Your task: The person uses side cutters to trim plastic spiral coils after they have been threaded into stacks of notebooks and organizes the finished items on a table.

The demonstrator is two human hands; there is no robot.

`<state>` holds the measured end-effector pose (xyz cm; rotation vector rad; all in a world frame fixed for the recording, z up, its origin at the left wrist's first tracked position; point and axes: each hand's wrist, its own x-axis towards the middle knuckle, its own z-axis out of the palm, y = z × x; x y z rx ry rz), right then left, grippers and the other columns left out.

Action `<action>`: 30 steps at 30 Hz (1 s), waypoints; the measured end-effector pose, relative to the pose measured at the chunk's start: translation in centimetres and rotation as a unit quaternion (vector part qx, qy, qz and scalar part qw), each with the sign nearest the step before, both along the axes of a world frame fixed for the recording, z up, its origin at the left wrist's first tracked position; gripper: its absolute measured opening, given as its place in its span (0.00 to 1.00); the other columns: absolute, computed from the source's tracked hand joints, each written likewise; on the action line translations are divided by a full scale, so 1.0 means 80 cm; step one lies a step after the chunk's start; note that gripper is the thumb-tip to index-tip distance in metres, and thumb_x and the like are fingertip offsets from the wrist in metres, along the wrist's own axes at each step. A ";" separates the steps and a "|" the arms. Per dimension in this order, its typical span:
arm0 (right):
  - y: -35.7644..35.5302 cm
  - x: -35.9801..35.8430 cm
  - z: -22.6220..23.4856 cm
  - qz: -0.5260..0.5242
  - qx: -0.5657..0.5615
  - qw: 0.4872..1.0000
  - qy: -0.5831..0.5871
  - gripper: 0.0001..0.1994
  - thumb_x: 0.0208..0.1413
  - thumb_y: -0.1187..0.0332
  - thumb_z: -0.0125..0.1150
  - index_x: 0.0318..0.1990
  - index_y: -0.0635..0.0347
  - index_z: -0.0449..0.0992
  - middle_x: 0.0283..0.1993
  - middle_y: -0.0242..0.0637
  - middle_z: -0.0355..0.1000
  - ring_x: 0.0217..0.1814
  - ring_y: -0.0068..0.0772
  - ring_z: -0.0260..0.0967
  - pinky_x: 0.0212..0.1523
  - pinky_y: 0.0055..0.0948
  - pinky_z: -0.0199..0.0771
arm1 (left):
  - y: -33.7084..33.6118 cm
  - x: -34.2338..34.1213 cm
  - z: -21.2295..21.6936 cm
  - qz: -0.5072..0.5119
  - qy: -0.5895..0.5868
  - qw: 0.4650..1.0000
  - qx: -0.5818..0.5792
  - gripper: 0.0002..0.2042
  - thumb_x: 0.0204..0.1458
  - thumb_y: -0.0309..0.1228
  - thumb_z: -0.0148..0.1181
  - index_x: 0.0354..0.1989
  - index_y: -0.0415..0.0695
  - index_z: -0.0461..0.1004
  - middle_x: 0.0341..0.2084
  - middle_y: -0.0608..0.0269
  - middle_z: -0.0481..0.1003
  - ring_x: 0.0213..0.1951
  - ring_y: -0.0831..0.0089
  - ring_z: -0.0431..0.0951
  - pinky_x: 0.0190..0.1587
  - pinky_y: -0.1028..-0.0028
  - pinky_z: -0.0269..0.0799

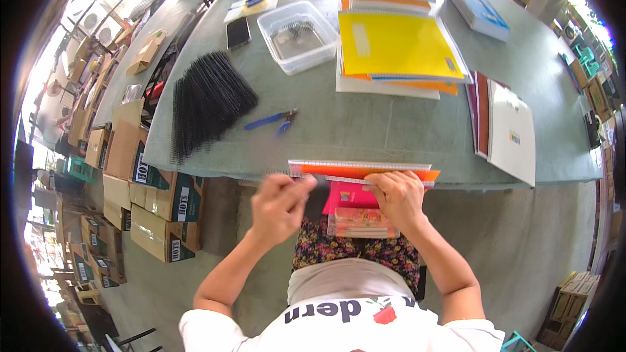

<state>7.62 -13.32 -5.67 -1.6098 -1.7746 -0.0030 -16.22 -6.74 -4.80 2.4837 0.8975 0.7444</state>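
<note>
My left hand (282, 207) is closed in a pinch at the left end of a booklet, on what looks like a thin dark spiral binding coil, blurred by motion. My right hand (399, 199) grips the booklet (316, 168), which has an orange cover, white pages and a punched edge. It rests at the table's front edge, in front of my body. Under it, a pink cover (345, 195) and a clear, patterned packet (365, 223) show above my lap. Beyond my left hand lie blue-handled cutters (270, 119) and a fanned pile of black spiral coils (212, 104).
The green table (365, 120) carries a clear plastic tub (297, 58), a phone (238, 32), a tall notebook stack with a yellow cover (404, 45), white and maroon books (512, 133), and a blue-covered stack (479, 13). Cardboard boxes (163, 221) stand on the left floor.
</note>
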 end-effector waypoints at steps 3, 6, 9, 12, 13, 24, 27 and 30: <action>0.007 -0.003 -0.001 -0.005 -0.018 1.000 -0.005 0.03 0.43 0.68 0.64 0.28 0.54 0.77 0.25 0.31 0.75 0.28 0.31 0.73 0.33 0.31 0.67 | 0.011 0.014 0.007 0.048 -0.049 0.995 0.070 0.12 0.40 0.19 0.62 0.37 0.41 0.77 0.30 0.62 0.71 0.33 0.68 0.70 0.36 0.70 0.66; 0.011 0.000 0.003 -0.001 -0.011 1.000 -0.006 0.03 0.43 0.70 0.63 0.27 0.54 0.77 0.25 0.30 0.75 0.27 0.30 0.72 0.32 0.31 0.66 | -0.001 0.008 -0.015 -0.072 0.006 0.997 0.007 0.16 0.39 0.19 0.61 0.40 0.46 0.78 0.27 0.63 0.69 0.29 0.68 0.70 0.29 0.69 0.67; 0.005 0.000 0.001 0.020 -0.011 1.000 0.001 0.03 0.42 0.71 0.63 0.28 0.54 0.77 0.25 0.31 0.75 0.28 0.30 0.73 0.33 0.31 0.66 | 0.006 0.011 -0.019 -0.057 -0.002 0.998 0.007 0.16 0.39 0.20 0.61 0.40 0.47 0.78 0.27 0.63 0.69 0.29 0.67 0.70 0.29 0.69 0.68; 0.009 -0.003 -0.003 -0.011 0.004 1.000 -0.013 0.03 0.41 0.71 0.59 0.26 0.51 0.76 0.23 0.27 0.74 0.26 0.28 0.70 0.30 0.30 0.65 | 0.015 0.019 -0.007 -0.021 -0.023 0.999 0.028 0.17 0.39 0.20 0.61 0.40 0.48 0.78 0.27 0.63 0.68 0.29 0.66 0.71 0.28 0.68 0.69; 0.008 -0.003 -0.003 0.009 0.011 1.000 -0.015 0.04 0.40 0.71 0.59 0.27 0.51 0.76 0.23 0.28 0.74 0.26 0.28 0.70 0.30 0.30 0.65 | 0.002 0.011 -0.013 -0.076 0.040 0.996 -0.007 0.16 0.38 0.19 0.60 0.40 0.46 0.77 0.28 0.63 0.69 0.30 0.67 0.70 0.29 0.69 0.68; 0.002 0.004 0.002 0.013 0.007 1.000 -0.024 0.03 0.43 0.71 0.59 0.28 0.54 0.76 0.24 0.29 0.73 0.27 0.31 0.71 0.31 0.30 0.66 | 0.019 0.057 0.035 0.009 -0.092 0.985 0.147 0.17 0.39 0.20 0.64 0.41 0.46 0.77 0.28 0.66 0.68 0.27 0.70 0.69 0.29 0.73 0.67; -0.006 0.007 0.025 -0.029 -0.056 0.998 -0.024 0.03 0.47 0.68 0.59 0.28 0.56 0.75 0.23 0.32 0.73 0.28 0.35 0.72 0.33 0.34 0.69 | 0.012 0.054 0.021 -0.005 -0.067 0.991 0.117 0.18 0.39 0.19 0.64 0.41 0.48 0.78 0.27 0.65 0.69 0.27 0.69 0.70 0.29 0.72 0.67; -0.022 0.057 0.044 -0.026 -0.173 0.985 0.000 0.05 0.47 0.67 0.60 0.28 0.59 0.76 0.25 0.35 0.74 0.30 0.39 0.72 0.32 0.35 0.70 | 0.028 0.066 0.047 0.020 -0.105 0.989 0.105 0.19 0.38 0.19 0.63 0.41 0.50 0.78 0.27 0.64 0.69 0.27 0.67 0.71 0.27 0.70 0.69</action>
